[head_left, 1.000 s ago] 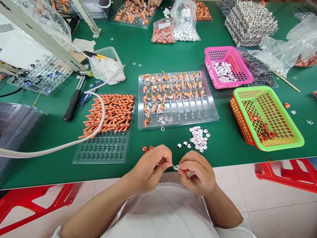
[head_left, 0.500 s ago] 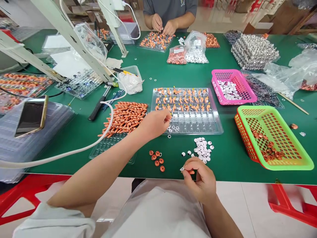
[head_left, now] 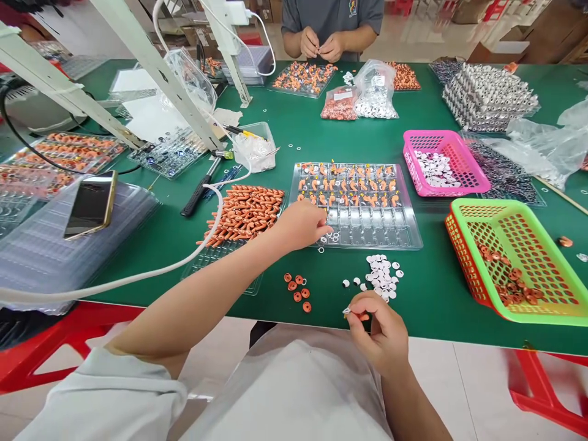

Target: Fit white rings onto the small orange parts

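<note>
My left hand [head_left: 304,226] reaches over the left edge of the clear compartment tray [head_left: 376,229], its fingers curled down. Whatever its fingertips hold is hidden. Small white rings [head_left: 334,236] lie beside it on the tray's lower left. Curved orange pieces [head_left: 353,185] with yellow bits fill the tray's upper rows. Close to the table edge, my right hand [head_left: 383,337] is closed, pinching a small white ring [head_left: 346,310]; a bit of orange shows under its fingers. Between the hands lie several orange discs [head_left: 297,296] and a cluster of white discs [head_left: 382,274].
A pile of orange pieces [head_left: 250,211] lies left of the tray. To the right stand a pink basket [head_left: 478,177] and a green basket [head_left: 558,306]. A white cable [head_left: 184,262], a hammer [head_left: 197,195] and a phone [head_left: 90,205] are at left. Across the table, a co-worker's hands [head_left: 321,44] handle small parts.
The view has shifted slightly, moving the table contents rightward in the picture. My left hand has turned a little, its thumb now sticking out. My right hand keeps its pinch.
</note>
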`<state>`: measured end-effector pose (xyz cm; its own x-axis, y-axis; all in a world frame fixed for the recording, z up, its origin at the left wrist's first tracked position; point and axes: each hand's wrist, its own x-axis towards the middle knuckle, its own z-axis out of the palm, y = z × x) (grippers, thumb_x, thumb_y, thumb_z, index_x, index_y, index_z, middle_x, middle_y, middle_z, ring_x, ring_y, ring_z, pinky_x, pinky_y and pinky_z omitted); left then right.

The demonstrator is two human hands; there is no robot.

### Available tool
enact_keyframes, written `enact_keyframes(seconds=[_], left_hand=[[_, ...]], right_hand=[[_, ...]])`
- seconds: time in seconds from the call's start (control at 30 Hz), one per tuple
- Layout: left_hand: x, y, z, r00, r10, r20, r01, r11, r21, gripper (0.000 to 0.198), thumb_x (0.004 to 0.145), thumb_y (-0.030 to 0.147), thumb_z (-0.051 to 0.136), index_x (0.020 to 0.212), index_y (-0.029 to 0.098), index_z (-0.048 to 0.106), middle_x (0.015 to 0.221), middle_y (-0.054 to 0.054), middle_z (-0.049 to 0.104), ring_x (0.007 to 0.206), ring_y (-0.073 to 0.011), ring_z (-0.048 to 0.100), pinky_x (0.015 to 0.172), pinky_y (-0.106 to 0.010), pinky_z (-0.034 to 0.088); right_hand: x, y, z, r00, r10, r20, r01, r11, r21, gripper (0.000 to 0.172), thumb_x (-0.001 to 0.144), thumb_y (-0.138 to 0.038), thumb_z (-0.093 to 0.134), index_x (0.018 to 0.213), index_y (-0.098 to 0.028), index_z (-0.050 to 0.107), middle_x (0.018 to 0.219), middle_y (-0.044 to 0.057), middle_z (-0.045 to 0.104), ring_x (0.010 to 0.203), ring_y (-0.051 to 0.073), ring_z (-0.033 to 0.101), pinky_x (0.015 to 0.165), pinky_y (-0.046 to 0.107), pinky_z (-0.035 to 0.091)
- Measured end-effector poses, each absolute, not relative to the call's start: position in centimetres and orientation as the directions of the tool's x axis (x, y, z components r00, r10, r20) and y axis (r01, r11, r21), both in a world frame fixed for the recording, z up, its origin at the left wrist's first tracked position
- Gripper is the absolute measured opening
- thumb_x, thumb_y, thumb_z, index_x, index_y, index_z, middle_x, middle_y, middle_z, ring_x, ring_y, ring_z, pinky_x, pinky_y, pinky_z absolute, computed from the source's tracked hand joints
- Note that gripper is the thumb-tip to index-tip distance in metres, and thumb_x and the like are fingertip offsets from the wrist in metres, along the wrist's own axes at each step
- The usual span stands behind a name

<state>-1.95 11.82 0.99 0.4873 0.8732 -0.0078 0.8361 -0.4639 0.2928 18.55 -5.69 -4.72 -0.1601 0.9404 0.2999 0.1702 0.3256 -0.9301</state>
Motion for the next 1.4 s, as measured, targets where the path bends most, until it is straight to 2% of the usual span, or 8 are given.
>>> enact_keyframes(seconds=[0.1,0.2,0.3,0.37,0.5,0.63,1.0,1.4], left_hand=[[-2.0,11.6,1.1,0.516,0.857,0.021,0.827,-0.504,0.249,0.014,0.088,0.019,0.055,0.094,0.016,0.068,0.088,-0.011,0.063,0.095,-0.0284,0.055,0.086,-0.041,0.043],[-2.2,10.6,1.5,0.558,0.827,0.069,0.794,-0.557,0.244,0.031,0.088,0.013,0.053,0.118,0.016,0.061,0.103,-0.012,0.061,0.1,-0.0279,0.053,0.09,-0.042,0.044],[-2.7,8.6,1.7,0.576,0.806,0.137,0.744,-0.586,0.321,0.012,0.09,0.016,0.053,0.097,0.014,0.063,0.096,-0.011,0.063,0.095,-0.0258,0.055,0.087,-0.041,0.047],[-3.0,7.0,1.6,0.604,0.786,0.133,0.693,-0.6,0.399,0.016,0.09,0.009,0.048,0.086,0.015,0.062,0.088,-0.009,0.064,0.09,-0.0234,0.057,0.084,-0.039,0.048],[-2.7,3.9,0.3,0.633,0.77,0.074,0.611,-0.556,0.563,0.034,0.088,0.0,0.042,0.11,0.015,0.064,0.103,-0.01,0.067,0.099,-0.0219,0.06,0.086,-0.037,0.052],[-0.6,2.3,-1.2,0.657,0.754,0.01,0.604,-0.535,0.59,0.023,0.093,0.017,0.056,0.115,0.014,0.064,0.107,-0.012,0.067,0.1,-0.0247,0.061,0.088,-0.04,0.053],[3.7,2.8,-1.9,0.732,0.682,-0.01,0.622,-0.661,0.419,0.022,0.098,0.019,0.05,0.091,0.014,0.07,0.088,-0.009,0.064,0.082,-0.0222,0.057,0.073,-0.035,0.047],[4.3,2.9,-1.9,0.842,0.539,-0.006,0.533,-0.831,0.16,0.018,0.092,0.012,0.05,0.078,0.013,0.062,0.076,-0.011,0.06,0.07,-0.0232,0.055,0.063,-0.035,0.044]], right_hand=[[18.4,-5.7,-4.8,-0.177,0.944,0.277,0.169,0.306,-0.937,0.017,0.087,-0.007,0.057,0.093,-0.023,0.058,0.082,0.002,0.06,0.067,0.014,0.055,0.057,0.027,0.045],[18.8,-5.8,-4.7,-0.2,0.944,0.264,0.137,0.294,-0.946,0.017,0.086,-0.006,0.057,0.091,-0.023,0.058,0.08,0.002,0.06,0.069,0.015,0.055,0.057,0.027,0.045],[20.2,-5.8,-4.4,-0.245,0.935,0.256,0.073,0.281,-0.957,0.018,0.087,-0.006,0.056,0.09,-0.023,0.058,0.078,0.002,0.06,0.068,0.015,0.054,0.056,0.027,0.043],[21.5,-5.9,-4.1,-0.245,0.936,0.252,0.03,0.267,-0.963,0.017,0.087,-0.006,0.057,0.091,-0.023,0.059,0.077,0.002,0.059,0.067,0.015,0.053,0.055,0.027,0.042],[23.4,-6.1,-3.9,-0.156,0.958,0.242,-0.001,0.244,-0.97,0.015,0.088,-0.007,0.06,0.089,-0.023,0.06,0.075,0.002,0.058,0.066,0.015,0.052,0.053,0.026,0.04],[23.3,-6.5,-4.1,-0.113,0.969,0.219,0.024,0.223,-0.975,0.013,0.089,-0.01,0.06,0.088,-0.023,0.06,0.078,0.002,0.06,0.066,0.015,0.053,0.053,0.026,0.041],[22.9,-7.0,-4.7,-0.103,0.975,0.195,0.063,0.202,-0.977,0.012,0.088,-0.011,0.06,0.088,-0.023,0.06,0.081,0.003,0.062,0.065,0.014,0.053,0.053,0.027,0.041],[23.4,-6.8,-4.1,-0.089,0.97,0.224,0.046,0.229,-0.972,0.019,0.086,-0.005,0.059,0.09,-0.023,0.061,0.082,0.002,0.061,0.067,0.014,0.053,0.056,0.027,0.04]])
